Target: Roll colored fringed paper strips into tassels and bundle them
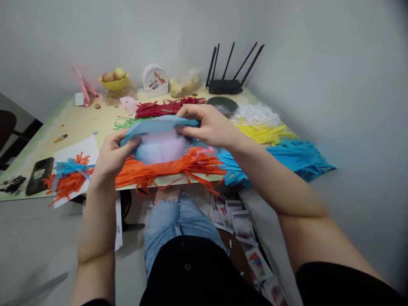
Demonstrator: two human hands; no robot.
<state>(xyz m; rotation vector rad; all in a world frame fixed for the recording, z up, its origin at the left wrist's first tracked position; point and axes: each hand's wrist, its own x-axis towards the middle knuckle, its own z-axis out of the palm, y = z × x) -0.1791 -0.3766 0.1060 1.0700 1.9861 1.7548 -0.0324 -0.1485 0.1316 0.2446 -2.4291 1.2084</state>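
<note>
My left hand pinches the left edge of a thin, light blue sheet. Its right edge is gripped between the thumb and fingers of my right hand. Below the blue edge, a pale pink and whitish part shows, blurred; whether the piece is paper, cloth or a bag I cannot tell. It is held just above a bundle of orange paper strips along the table's front edge. Bright blue strips lie beneath and beyond my right forearm. A small orange and blue tassel bunch rests left of my left wrist.
Dark red strips, yellow strips, white strips and a dark green bowl lie farther back. A black router and a yellow fruit bowl stand by the wall. A phone is at left; packets sit below.
</note>
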